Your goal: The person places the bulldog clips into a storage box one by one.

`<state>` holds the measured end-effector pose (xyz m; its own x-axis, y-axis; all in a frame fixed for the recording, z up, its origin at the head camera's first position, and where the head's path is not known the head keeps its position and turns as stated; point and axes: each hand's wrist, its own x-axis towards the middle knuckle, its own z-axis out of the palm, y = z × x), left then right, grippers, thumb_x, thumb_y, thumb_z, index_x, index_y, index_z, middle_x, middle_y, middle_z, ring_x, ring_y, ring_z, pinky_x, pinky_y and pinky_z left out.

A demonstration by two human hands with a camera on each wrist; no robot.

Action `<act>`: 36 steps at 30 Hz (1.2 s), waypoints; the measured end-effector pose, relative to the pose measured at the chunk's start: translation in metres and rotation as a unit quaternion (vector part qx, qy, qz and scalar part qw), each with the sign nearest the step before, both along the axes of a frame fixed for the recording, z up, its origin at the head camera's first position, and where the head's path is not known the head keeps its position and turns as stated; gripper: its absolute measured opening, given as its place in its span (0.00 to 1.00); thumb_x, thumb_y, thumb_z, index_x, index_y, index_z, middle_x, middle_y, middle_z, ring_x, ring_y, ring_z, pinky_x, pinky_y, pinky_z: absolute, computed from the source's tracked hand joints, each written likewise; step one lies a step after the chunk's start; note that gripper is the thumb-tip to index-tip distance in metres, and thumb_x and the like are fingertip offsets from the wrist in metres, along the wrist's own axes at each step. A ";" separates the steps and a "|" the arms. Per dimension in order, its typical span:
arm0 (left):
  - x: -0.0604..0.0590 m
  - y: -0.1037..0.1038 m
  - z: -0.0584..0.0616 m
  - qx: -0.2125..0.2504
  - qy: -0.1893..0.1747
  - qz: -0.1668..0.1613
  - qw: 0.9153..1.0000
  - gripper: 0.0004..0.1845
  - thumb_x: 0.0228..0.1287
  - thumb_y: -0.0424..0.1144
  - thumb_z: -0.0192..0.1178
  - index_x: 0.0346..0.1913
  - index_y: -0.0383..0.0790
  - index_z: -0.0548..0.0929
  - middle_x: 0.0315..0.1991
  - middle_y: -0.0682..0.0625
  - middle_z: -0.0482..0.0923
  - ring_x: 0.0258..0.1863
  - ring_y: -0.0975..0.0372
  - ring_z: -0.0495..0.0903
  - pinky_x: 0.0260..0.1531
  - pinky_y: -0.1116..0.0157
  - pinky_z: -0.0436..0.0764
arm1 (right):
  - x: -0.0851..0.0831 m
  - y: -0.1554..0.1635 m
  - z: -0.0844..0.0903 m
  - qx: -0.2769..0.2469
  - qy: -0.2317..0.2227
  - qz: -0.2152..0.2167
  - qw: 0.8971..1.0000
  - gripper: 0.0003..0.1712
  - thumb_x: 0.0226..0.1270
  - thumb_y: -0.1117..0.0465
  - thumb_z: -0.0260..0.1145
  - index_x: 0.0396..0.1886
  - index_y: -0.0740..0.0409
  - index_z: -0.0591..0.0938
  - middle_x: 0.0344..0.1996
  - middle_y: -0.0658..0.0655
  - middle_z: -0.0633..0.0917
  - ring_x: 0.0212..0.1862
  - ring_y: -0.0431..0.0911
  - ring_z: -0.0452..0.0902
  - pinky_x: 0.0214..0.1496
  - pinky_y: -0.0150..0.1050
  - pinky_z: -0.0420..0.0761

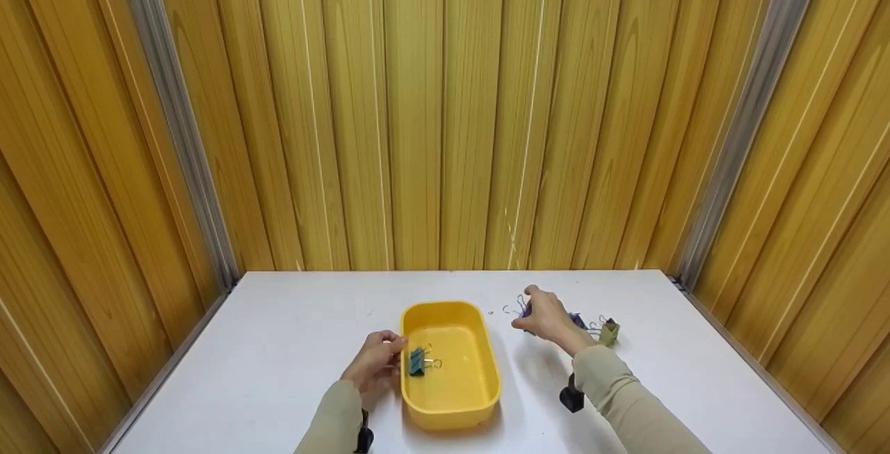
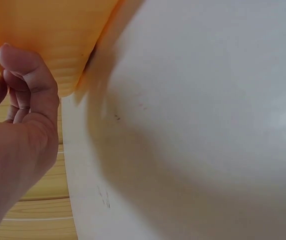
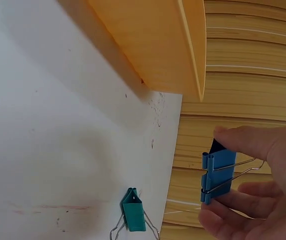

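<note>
Left hand (image 1: 374, 363) resting at left rim of yellow tray (image 1: 480, 398), fingers loosely curled, thumb tip against tray's outer wall; nothing held. In left wrist view, same hand (image 2: 18, 130) seen close, thumb on ribbed yellow wall (image 2: 48, 35). Right hand (image 1: 549, 318) lifted just above table, right of tray, fingers and thumb pinched on blue binder clip (image 3: 217, 177); in right wrist view, clip body caught between thumb above and fingers (image 3: 228, 220) below, wire handles pointing back into palm. In head view, held clip mostly hidden behind hand.

Largest to smallest:

White table (image 1: 278, 343), bounded on three sides by yellow wood-grain panelled walls (image 1: 431, 106) with grey metal corner strips (image 1: 174, 120).

Yellow tray, rectangular with rounded corners, near table's middle, between both hands; underside and rim visible in right wrist view (image 3: 153, 45).

Beige sleeves (image 1: 626, 398) on both forearms, dark wrist-mounted device (image 1: 571, 397) below right sleeve.

Teal binder clip (image 1: 418, 361) lying inside tray near left wall, wire handles toward tray's middle.

Small group of binder clips on table just right of right hand: olive-green clip (image 1: 609, 332) at outer end, purple clip (image 1: 577, 320) partly hidden by hand.

Second teal clip (image 3: 133, 216) lying on table below held clip, seen in right wrist view, handles toward lower frame edge.
</note>
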<state>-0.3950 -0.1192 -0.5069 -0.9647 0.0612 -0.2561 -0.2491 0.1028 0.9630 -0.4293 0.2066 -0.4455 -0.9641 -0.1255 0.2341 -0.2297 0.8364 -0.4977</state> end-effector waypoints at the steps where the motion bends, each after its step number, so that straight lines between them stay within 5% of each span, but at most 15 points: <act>1: 0.000 0.000 0.000 0.000 0.000 -0.001 1.000 0.10 0.71 0.41 0.54 0.44 0.37 0.71 0.30 0.49 0.73 0.26 0.62 0.74 0.23 0.70 0.76 | 0.000 -0.002 0.001 -0.002 0.002 0.002 1.000 0.39 0.48 0.60 0.78 0.58 0.71 0.72 0.35 0.61 0.84 0.35 0.48 0.79 0.45 0.47 0.81; 16: 0.002 -0.002 0.001 -0.004 0.005 -0.005 1.000 0.11 0.71 0.42 0.54 0.44 0.37 0.71 0.28 0.50 0.72 0.25 0.63 0.74 0.23 0.70 0.76 | 0.004 -0.042 0.006 -0.018 0.014 0.048 0.999 0.38 0.48 0.59 0.78 0.57 0.68 0.73 0.25 0.52 0.83 0.27 0.42 0.78 0.42 0.45 0.81; 36: 0.002 0.000 0.001 -0.006 -0.002 -0.004 1.000 0.12 0.71 0.43 0.54 0.45 0.37 0.71 0.31 0.49 0.73 0.27 0.61 0.75 0.25 0.69 0.76 | 0.013 -0.080 -0.008 0.011 -0.011 0.088 0.996 0.38 0.48 0.52 0.78 0.57 0.61 0.75 0.44 0.60 0.79 0.44 0.50 0.73 0.49 0.49 0.78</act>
<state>-0.3930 -0.1197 -0.5063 -0.9633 0.0655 -0.2605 -0.2519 0.1164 0.9607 -0.4165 0.1266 -0.4531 -0.9313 -0.2985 0.2089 -0.3637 0.7951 -0.4853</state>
